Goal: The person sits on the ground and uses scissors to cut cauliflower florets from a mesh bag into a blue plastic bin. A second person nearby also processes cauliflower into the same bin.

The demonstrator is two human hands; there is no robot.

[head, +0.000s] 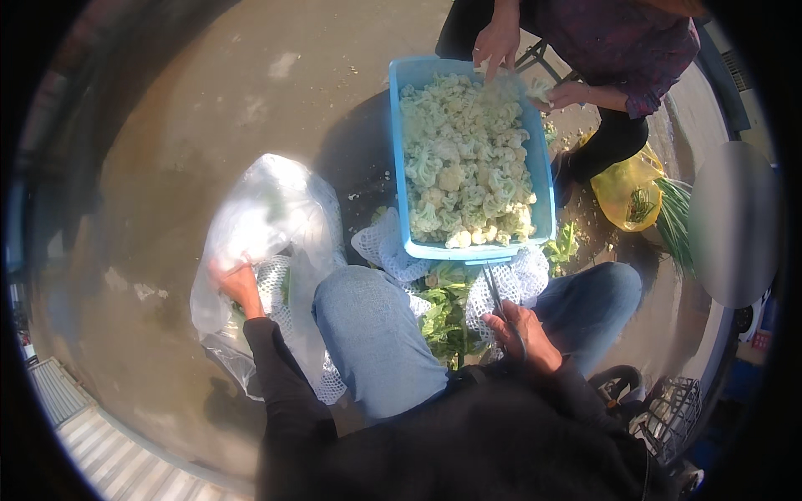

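Observation:
At the mouth of a large clear plastic bag (282,188) is my left hand (239,285). Its fingers are partly hidden behind the glaring film, so I cannot tell whether they grip anything. White foam netting (273,278) and a little green show inside the bag. My right hand (529,335) holds scissors (493,285), the blades pointing away from me towards a blue plastic tub (479,253). Cut cauliflower florets (451,178) fill the tub. Between my knees lie green cauliflower leaves (442,313) and more white foam netting (532,269).
Across the tub, another person's hands (498,41) are at its far right corner, one holding a cauliflower piece (540,91). A yellow plastic bag (626,188) and long green stalks (675,219) lie to the right. A wire basket (670,413) stands at the lower right.

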